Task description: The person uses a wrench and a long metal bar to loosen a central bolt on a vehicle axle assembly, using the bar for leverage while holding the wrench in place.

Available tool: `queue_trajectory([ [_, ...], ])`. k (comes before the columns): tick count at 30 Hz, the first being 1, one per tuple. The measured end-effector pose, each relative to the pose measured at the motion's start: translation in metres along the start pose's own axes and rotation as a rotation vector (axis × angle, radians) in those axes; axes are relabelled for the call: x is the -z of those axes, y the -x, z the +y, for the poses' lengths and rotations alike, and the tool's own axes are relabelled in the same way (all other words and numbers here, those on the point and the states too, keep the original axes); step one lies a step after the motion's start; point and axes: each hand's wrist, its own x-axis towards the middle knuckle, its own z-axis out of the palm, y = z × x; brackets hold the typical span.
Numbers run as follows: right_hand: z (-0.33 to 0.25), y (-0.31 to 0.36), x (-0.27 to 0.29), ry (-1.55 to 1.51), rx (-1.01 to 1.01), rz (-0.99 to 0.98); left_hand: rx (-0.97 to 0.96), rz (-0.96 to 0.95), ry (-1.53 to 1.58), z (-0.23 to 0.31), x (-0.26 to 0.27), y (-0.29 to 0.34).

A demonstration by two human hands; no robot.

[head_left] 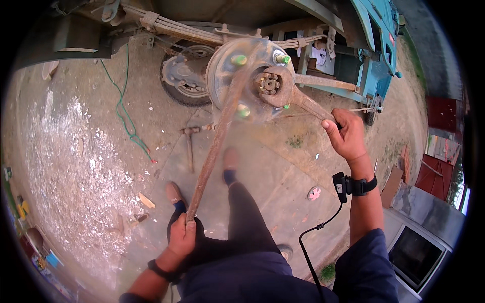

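Observation:
My left hand [181,238] is closed round the lower end of a long rusty metal bar [216,139]. The bar slants up across the face of a worn wheel hub [216,70], its upper end lying among the studs. Several of these studs have green ends. At the hub's centre sits a slotted nut [270,85], with the jaws of a large rusty open-end wrench [309,104] around it. My right hand [348,134] grips the wrench handle near its outer end, thumb along the side. How firmly the bar bears on the studs I cannot tell.
Leaf springs [182,33] and a vehicle underside lie beyond the hub, with a blue body [386,50] at right. On the ground are a hammer [190,149], a green cord [121,103] and a pink round piece [314,193]. A black cable [303,247] hangs from my right wrist.

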Motion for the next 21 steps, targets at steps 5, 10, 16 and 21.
queue_trajectory([
  [5, -0.011, 0.012, -0.003, 0.026, -0.105, 0.033, -0.029, 0.001, -0.033, 0.005, 0.014, -0.003],
  [10, -0.038, 0.043, -0.031, -0.104, -0.290, 0.114, -0.016, -0.062, 0.068, -0.002, 0.010, -0.005],
  [16, -0.097, 0.079, -0.072, -0.247, -0.574, 0.235, -0.133, -0.062, 0.051, -0.005, 0.005, -0.011],
  [21, -0.166, 0.089, -0.118, -0.340, -0.812, 0.382, -0.154, -0.077, 0.078, 0.001, -0.010, -0.015],
])
